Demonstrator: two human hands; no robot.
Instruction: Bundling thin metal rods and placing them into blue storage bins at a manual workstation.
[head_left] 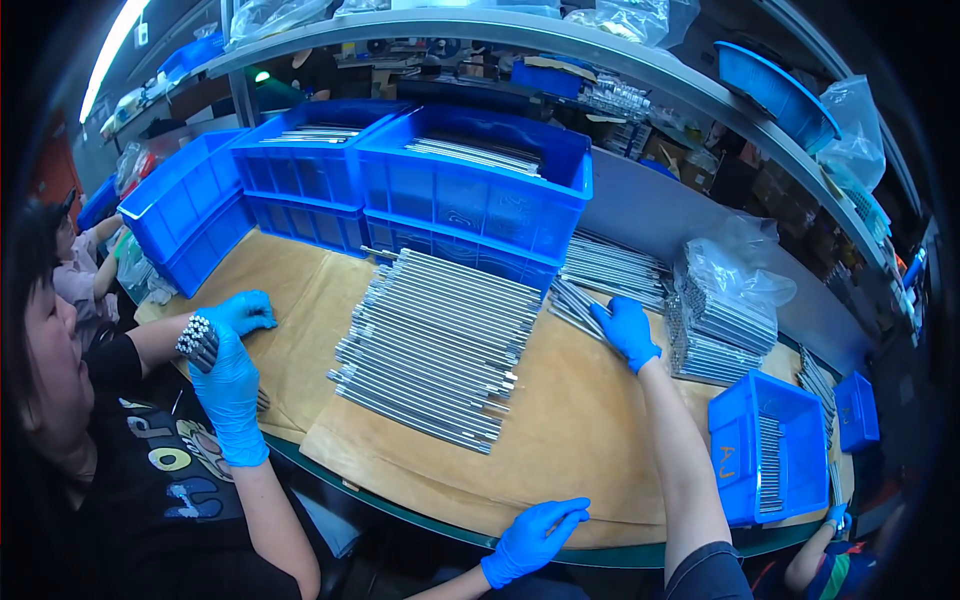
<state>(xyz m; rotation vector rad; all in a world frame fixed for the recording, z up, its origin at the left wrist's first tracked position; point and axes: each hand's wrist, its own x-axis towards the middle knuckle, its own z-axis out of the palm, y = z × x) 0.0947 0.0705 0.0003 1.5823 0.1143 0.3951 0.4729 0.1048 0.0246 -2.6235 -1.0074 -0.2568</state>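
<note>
My right hand (630, 333), in a blue glove, reaches across the table with its fingers closed on the ends of a small bundle of metal rods (577, 309). This bundle lies beside the front of a blue bin. Over the near edge of the table is my left hand (540, 540), also gloved in blue. Its fingers stretch out to the right and hold nothing. Between me and the bins, a wide row of metal rods (440, 345) lies side by side on brown cardboard (590, 450), the ends uneven.
Stacked blue bins (470, 195) line the back, some holding rods. More rods (615, 270) lie behind my right hand, beside a plastic-covered stack (725, 320). A blue bin (765, 450) stands right. At left, a co-worker's gloved hand (228, 390) grips a rod bundle. A shelf (500, 22) spans overhead.
</note>
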